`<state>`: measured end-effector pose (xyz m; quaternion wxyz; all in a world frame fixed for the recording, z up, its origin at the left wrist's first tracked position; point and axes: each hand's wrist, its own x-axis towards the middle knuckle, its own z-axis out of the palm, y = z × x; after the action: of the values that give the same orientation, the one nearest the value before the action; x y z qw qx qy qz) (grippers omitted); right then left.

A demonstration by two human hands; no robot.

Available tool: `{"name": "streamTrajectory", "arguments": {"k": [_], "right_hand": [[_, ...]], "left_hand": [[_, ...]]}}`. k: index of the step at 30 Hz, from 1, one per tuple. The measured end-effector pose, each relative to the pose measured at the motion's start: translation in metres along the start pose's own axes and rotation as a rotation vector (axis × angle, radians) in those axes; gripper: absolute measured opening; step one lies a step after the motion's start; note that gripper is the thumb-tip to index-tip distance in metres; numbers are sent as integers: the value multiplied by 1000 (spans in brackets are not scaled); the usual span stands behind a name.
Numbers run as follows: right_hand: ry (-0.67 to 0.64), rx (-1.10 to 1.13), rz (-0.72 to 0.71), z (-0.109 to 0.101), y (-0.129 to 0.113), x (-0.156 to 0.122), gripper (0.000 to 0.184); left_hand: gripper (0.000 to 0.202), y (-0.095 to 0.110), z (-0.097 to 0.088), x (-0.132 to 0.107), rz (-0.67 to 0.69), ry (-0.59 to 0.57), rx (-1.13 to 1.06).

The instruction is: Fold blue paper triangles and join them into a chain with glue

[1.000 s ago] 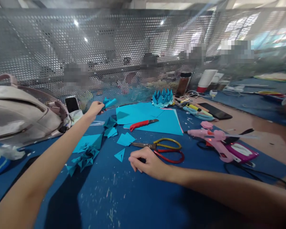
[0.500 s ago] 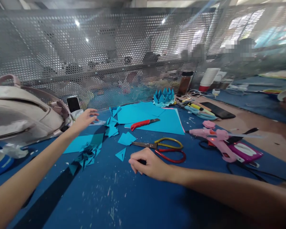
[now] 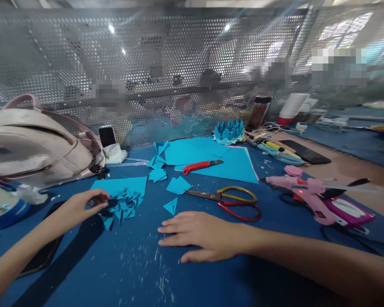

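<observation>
My left hand (image 3: 83,205) reaches toward a heap of small folded teal paper pieces (image 3: 124,205), its fingertips curled close to the heap's left edge; whether it grips a piece I cannot make out. My right hand (image 3: 200,236) lies flat on the blue table mat (image 3: 141,273), fingers stretched out, holding nothing. A loose teal triangle (image 3: 172,206) lies just beyond its fingers. Scissors with red and yellow handles (image 3: 233,200) rest behind that hand. More folded teal pieces (image 3: 157,167) sit farther back.
Teal sheets (image 3: 211,158) carry a red utility knife (image 3: 201,166). A teal paper crown shape (image 3: 228,131) stands by the mesh screen. A pink glue gun (image 3: 304,192) lies at right, a pink bag (image 3: 38,145) and phone (image 3: 107,136) at left.
My left hand dropped a folded teal piece at the back and drew back to the near heap. My right hand went from curled to flat on the mat.
</observation>
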<state>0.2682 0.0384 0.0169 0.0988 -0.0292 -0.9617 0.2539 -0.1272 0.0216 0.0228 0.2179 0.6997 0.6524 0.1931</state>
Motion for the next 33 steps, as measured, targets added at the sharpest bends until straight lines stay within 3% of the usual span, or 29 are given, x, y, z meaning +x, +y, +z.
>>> {"name": "streamTrajectory", "arguments": {"k": [7,14,20,26,33], "right_hand": [[-12,-140,184,-7,13,-1,61],[-18,-189,101,-8,5,4,58],[-33,-229,67,-5,0,9,51],[48,-250,55,-8,-8,12,34],[92,-221,35,-8,-13,12,29]], "left_hand": [[25,-5,1,-14,38,-84,-13],[21,5,4,-31,84,-121,-13],[29,14,10,-29,80,-122,-15],[36,22,8,-27,40,-131,-19],[26,32,21,-30,33,-113,-20]]}}
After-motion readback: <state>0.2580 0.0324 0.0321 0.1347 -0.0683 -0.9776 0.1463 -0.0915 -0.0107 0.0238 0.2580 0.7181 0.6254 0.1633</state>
